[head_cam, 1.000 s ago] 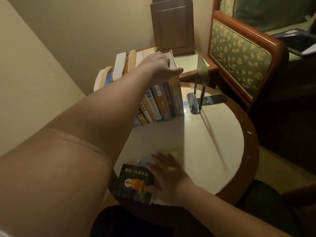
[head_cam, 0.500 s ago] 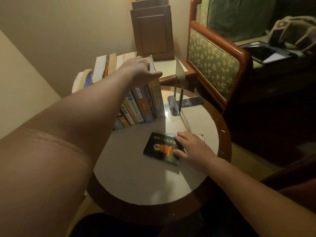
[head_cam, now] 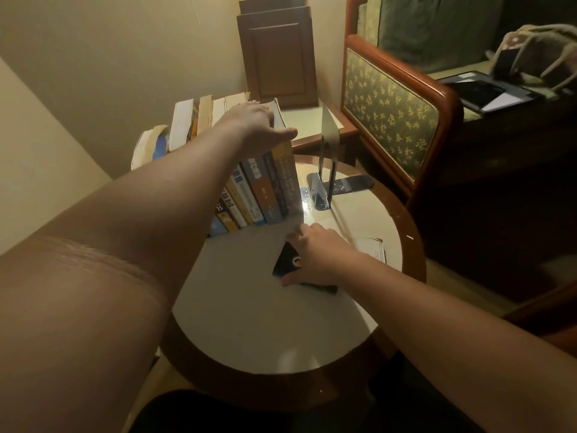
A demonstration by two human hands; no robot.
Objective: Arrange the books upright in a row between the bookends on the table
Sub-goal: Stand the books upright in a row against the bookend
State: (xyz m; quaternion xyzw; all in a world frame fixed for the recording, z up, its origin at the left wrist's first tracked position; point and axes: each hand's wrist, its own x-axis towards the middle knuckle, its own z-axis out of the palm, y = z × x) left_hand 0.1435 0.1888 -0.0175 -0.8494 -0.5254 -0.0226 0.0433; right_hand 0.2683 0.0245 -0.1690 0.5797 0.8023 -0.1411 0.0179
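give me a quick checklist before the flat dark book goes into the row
1. Row steadied: left hand rests on top of the row of books. Ok.
2. Slot free: there is an open gap between the row's right end and the bookend. Ok.
3. Grip on the dark book: right hand lies over it, but its hold is unclear. Cannot tell.
4. Dark book upright: it lies flat on the table. Not ok.
5. Support at the row's left end: hidden from view. Cannot tell.

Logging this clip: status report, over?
Left hand rests on book row. Right hand presses flat dark book. Bookend stands apart from row.
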